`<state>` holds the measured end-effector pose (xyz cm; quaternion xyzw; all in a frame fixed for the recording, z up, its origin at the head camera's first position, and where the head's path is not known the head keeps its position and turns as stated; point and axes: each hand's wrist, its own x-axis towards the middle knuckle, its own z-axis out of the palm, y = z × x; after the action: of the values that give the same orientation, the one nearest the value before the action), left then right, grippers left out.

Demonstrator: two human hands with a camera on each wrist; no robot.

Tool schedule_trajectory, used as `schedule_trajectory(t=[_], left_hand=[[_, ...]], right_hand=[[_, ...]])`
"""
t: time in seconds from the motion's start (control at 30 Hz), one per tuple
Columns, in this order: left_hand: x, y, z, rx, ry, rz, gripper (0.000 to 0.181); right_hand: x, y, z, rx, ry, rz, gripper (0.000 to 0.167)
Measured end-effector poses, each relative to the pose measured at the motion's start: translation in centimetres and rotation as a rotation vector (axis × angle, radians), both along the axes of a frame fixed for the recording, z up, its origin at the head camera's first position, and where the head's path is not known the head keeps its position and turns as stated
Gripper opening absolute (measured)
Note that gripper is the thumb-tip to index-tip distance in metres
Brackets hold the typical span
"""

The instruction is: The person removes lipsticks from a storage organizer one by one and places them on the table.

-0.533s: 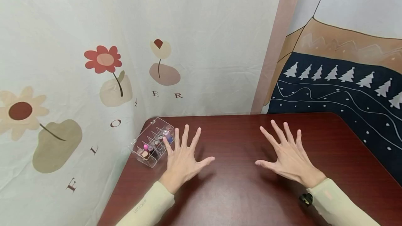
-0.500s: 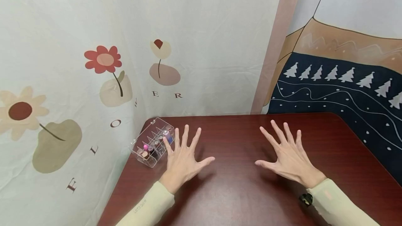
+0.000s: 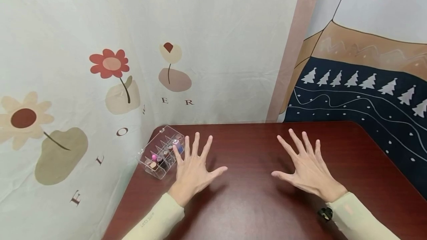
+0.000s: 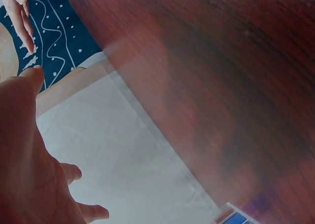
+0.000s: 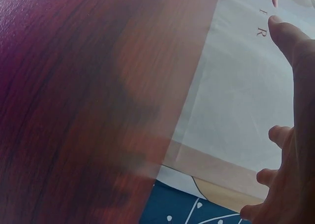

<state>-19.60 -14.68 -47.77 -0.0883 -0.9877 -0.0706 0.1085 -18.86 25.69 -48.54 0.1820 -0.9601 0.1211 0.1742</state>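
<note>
In the head view my left hand (image 3: 192, 173) hovers over the table (image 3: 247, 210) with its fingers spread, holding nothing. Just left of it stands a clear compartment box (image 3: 160, 151) with small bottles and a pink-topped item (image 3: 154, 157) inside; my fingers overlap its right edge in the view, and whether they touch it I cannot tell. My right hand (image 3: 310, 173), also spread and holding nothing, is over the right half of the table. The left wrist view shows my left hand (image 4: 34, 160) and a corner of the box (image 4: 235, 218); the right wrist view shows my right hand (image 5: 295, 135).
A pale curtain (image 3: 227, 47) with printed flowers and letters hangs behind and to the left of the table. A dark blue cloth (image 3: 350, 95) with white trees hangs at the right. A dark round object (image 3: 325, 213) shows at my right cuff.
The head view has shifted very slightly. Both hands keep the same spread pose, and the box stays in its place.
</note>
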Motion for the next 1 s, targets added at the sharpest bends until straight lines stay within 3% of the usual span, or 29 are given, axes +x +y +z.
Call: schedule_trajectory(t=[0.43, 0.77, 1.0], left_hand=[[-0.6, -1.5, 0.4, -0.005, -0.028, 0.042, 0.122], [-0.9, -4.2, 0.9, 0.012, -0.05, 0.107, 0.122], [-1.4, -6.7, 1.1, 0.08, -0.025, 0.148, 0.12]], right_hand=[[-0.2, 0.2, 0.5, -0.011, 0.012, 0.008, 0.115], [-0.3, -0.1, 0.6, -0.02, 0.025, 0.022, 0.109], [-0.4, -0.3, 0.6, -0.021, 0.037, 0.035, 0.108]])
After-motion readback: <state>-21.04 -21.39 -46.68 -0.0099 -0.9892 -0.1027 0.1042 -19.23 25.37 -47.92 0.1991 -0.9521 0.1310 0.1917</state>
